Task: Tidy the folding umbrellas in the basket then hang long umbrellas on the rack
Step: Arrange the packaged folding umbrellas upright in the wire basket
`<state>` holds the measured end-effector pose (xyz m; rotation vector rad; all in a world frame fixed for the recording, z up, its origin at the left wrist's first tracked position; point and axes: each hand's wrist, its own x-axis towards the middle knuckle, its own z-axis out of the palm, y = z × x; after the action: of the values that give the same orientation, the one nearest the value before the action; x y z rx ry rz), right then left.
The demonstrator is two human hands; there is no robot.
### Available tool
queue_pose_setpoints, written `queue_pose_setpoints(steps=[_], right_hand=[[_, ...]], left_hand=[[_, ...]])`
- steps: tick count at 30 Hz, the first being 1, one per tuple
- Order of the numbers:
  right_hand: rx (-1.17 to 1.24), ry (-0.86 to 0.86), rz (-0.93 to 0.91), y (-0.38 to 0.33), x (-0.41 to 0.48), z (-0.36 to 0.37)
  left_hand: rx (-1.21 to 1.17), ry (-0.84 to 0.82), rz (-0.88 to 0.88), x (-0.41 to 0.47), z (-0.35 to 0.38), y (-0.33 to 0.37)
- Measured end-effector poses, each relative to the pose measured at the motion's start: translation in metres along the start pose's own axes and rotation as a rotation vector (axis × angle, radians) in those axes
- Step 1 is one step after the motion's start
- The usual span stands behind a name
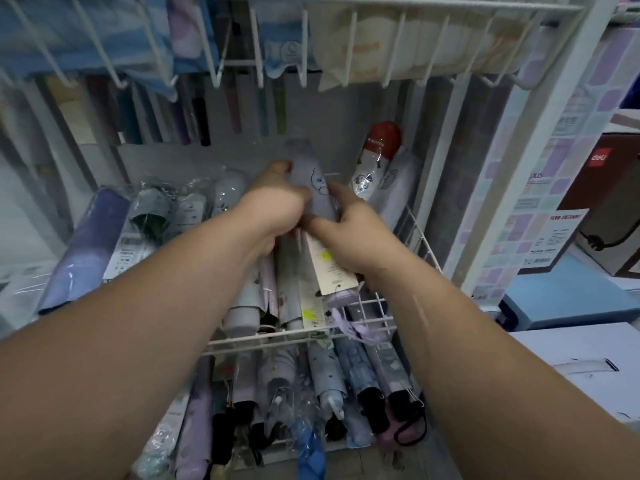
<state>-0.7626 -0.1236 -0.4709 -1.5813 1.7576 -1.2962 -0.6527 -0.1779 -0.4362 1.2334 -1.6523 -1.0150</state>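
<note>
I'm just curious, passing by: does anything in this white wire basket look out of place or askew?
Yes. The red-capped white folding umbrella stands tilted in the back right corner of the white wire basket, while most others lie flat in rows. A lilac strap also dangles over the front rim.

"deli" — white on the red box.

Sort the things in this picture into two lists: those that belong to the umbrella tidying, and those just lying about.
Belong to the job:
lilac folding umbrella, gripped by left hand and right hand
wire basket
other folding umbrellas in it
long umbrellas hanging behind

Just lying about:
brown box
blue box
checked poster
</note>
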Motion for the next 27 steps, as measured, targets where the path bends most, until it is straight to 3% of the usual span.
queue_pose_setpoints(steps=[4, 6, 11, 17, 19, 24, 27], right_hand=[[-0.11, 0.007, 0.02, -0.009, 0.001, 0.032], [-0.126, -0.023, 0.008, -0.014, 0.0, 0.044], [-0.15, -0.146, -0.094, -0.015, -0.003, 0.059], [-0.259, -0.268, -0.064, -0.002, -0.004, 0.056], [-0.179, -0.129, -0.069, 0.001, -0.005, 0.042], [-0.025, 0.444, 0.096, 0.031, -0.006, -0.001], [-0.055, 0.402, 0.25, 0.043, -0.005, -0.017]], left_hand=[[0.736, -0.059, 0.267, -0.008, -0.031, -0.007], [0.931, -0.075, 0.394, -0.012, -0.047, -0.014], [0.904, -0.122, 0.431, -0.012, -0.083, -0.03], [1.007, -0.184, 0.428, -0.009, -0.079, -0.035], [1.056, -0.194, 0.428, -0.007, -0.075, -0.031], [1.154, -0.217, 0.438, -0.006, -0.059, -0.015], [1.209, -0.203, 0.431, -0.002, -0.041, 0.001]])
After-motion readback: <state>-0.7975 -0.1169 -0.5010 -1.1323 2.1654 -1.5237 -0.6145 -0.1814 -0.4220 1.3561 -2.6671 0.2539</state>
